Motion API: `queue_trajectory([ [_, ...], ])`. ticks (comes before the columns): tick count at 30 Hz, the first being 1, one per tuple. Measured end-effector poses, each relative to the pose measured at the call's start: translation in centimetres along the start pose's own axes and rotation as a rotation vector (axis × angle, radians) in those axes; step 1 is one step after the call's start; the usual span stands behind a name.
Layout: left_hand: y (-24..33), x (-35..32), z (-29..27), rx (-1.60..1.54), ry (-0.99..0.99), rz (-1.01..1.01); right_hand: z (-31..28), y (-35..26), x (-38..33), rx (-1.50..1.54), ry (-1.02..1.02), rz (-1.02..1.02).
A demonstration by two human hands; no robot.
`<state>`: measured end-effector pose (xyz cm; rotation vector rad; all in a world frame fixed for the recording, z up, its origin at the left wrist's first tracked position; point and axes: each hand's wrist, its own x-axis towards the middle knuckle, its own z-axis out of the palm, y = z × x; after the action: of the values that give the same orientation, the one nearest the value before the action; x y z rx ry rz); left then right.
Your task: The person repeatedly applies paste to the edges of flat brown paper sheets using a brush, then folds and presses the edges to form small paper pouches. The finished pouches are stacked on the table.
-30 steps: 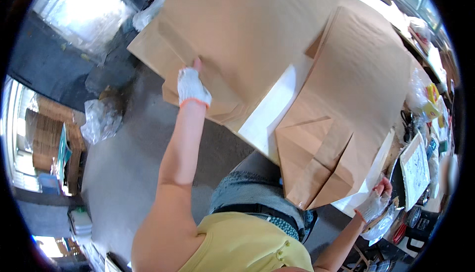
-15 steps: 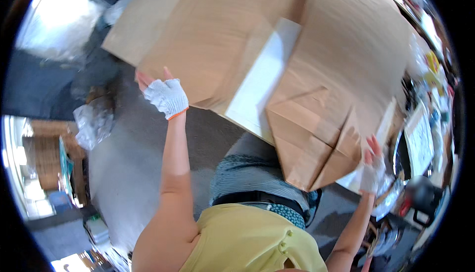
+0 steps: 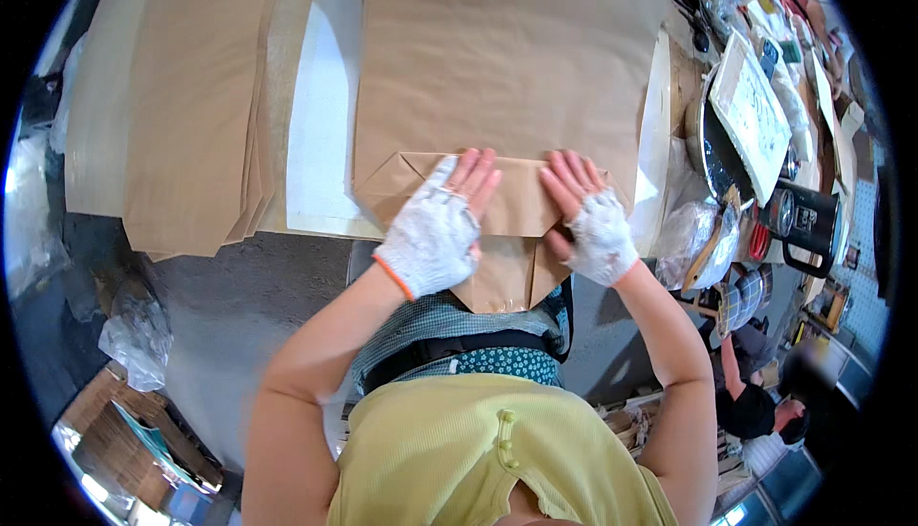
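Observation:
A large brown paper bag (image 3: pixel 507 57) lies flat before me, its folded bottom end (image 3: pixel 502 282) toward my body and reaching past the table's edge. My left hand (image 3: pixel 440 225), in a white fingerless glove with an orange cuff, presses flat on the left part of the fold. On the right part, my right hand (image 3: pixel 593 215) lies in a matching glove with its fingers spread. Both hands rest on top of the paper and grip nothing. What is under the palms is hidden.
More brown paper bags (image 3: pixel 196 96) are stacked at the left. A white sheet (image 3: pixel 323 96) shows between them and the bag. At the right are a black pan (image 3: pixel 712 143), a white board (image 3: pixel 751 115), a black mug (image 3: pixel 808 225) and plastic wrap. Another person (image 3: pixel 751 392) is at the lower right.
Both hands have moved inward from the sides onto the bag's folded end. The bag, seen slanted before, now lies straight in front of me as the view has turned.

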<state>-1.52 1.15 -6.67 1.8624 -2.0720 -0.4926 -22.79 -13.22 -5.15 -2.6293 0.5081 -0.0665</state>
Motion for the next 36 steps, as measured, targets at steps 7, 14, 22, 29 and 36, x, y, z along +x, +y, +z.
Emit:
queue_trajectory([
  [7,-2.1,-1.7,-2.1,-0.025,-0.06,-0.083,0.3,0.8,-1.1,-0.066,-0.003,0.076],
  [14,-4.4,-0.3,-2.5,-0.381,0.202,-0.251,-0.6,3.1,-1.1,0.879,0.688,0.61],
  [22,-2.3,4.9,-1.1,-0.227,0.517,-0.287,-3.6,-1.7,2.4,0.075,0.483,0.136],
  [29,-6.2,5.0,-3.2,-0.433,0.31,-0.391,-6.2,-1.3,5.1,-0.214,0.497,-0.095],
  [36,-5.0,7.7,-1.3,-0.421,0.689,-0.542,-2.7,-4.5,4.3,-0.097,-0.435,-0.044],
])
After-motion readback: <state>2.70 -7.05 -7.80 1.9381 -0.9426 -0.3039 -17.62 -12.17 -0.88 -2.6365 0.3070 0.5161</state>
